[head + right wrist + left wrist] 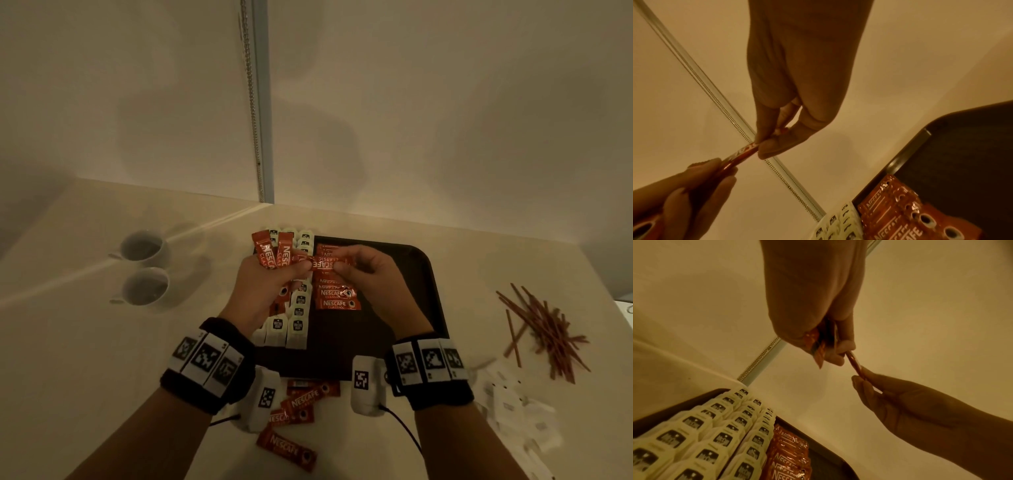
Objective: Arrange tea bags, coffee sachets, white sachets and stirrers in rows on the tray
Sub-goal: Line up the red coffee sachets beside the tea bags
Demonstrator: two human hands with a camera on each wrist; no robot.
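Observation:
Over the dark tray [411,308], both hands share one red coffee sachet [325,264]. My left hand [303,265] pinches its left end and also grips a fan of several more coffee sachets [272,251]. My right hand [337,269] pinches the other end between thumb and fingers [766,146]; in the right wrist view the sachet [744,152] runs edge-on between both hands. On the tray's left part lie rows of cream tea bags [298,322], and beside them a column of coffee sachets [337,298].
Brown stirrers [544,329] lie in a loose heap on the table at the right, with white sachets [513,404] scattered nearer me. Loose coffee sachets [301,404] lie in front of the tray. Two white cups [144,248] stand at the left.

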